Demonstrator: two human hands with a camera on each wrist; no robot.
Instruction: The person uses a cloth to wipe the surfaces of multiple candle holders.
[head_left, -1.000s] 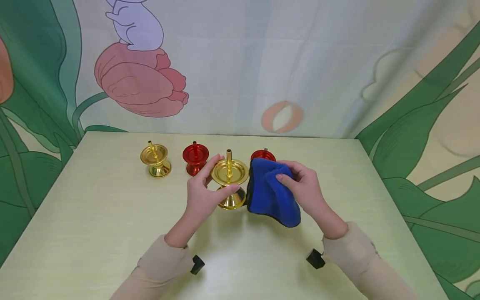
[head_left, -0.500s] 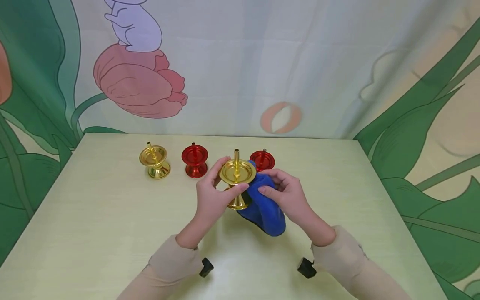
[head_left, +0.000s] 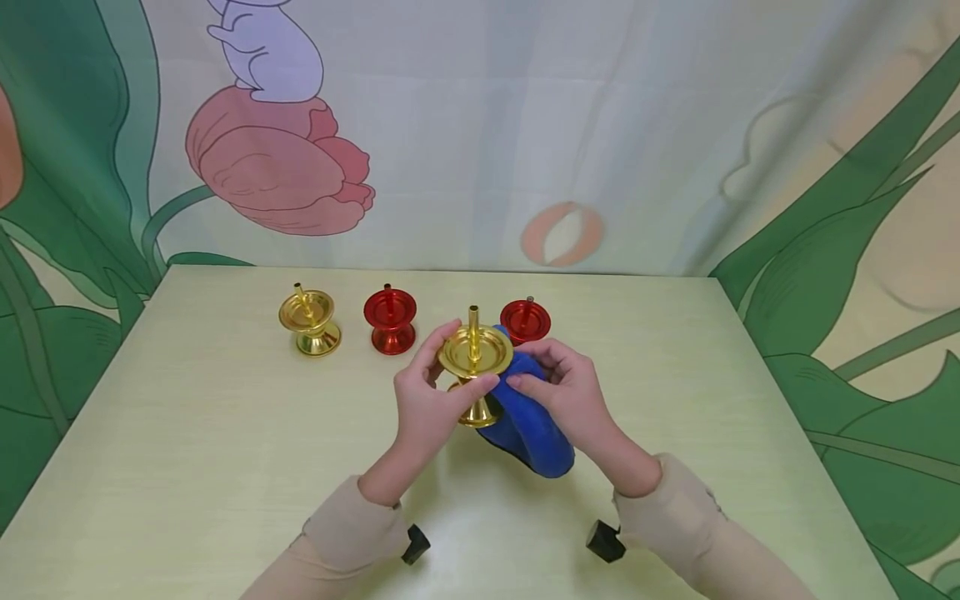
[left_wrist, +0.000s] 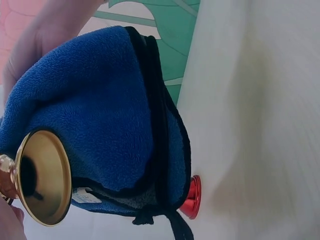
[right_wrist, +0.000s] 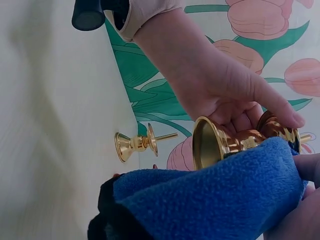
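Note:
My left hand [head_left: 429, 393] grips a gold candle holder [head_left: 477, 352] by its upper dish, thumb in front and fingers behind, and keeps it upright above the table. In the left wrist view its hollow base [left_wrist: 45, 177] shows. My right hand [head_left: 573, 396] pinches a folded blue cloth [head_left: 536, 429] with black edging. The cloth lies against the right side of the holder, as the right wrist view also shows with the cloth [right_wrist: 215, 195] over the holder's side. The fingers behind the cloth are hidden.
Along the back of the pale table [head_left: 225, 467] stand another gold candle holder [head_left: 311, 321], a red candle holder [head_left: 391, 319] and a second red one [head_left: 525, 321], partly hidden behind the cloth. A printed curtain [head_left: 450, 150] hangs behind the table.
The right hand has moved left, bringing the cloth against the gold candle holder. The left hand has shifted slightly right with the holder, then a little lower.

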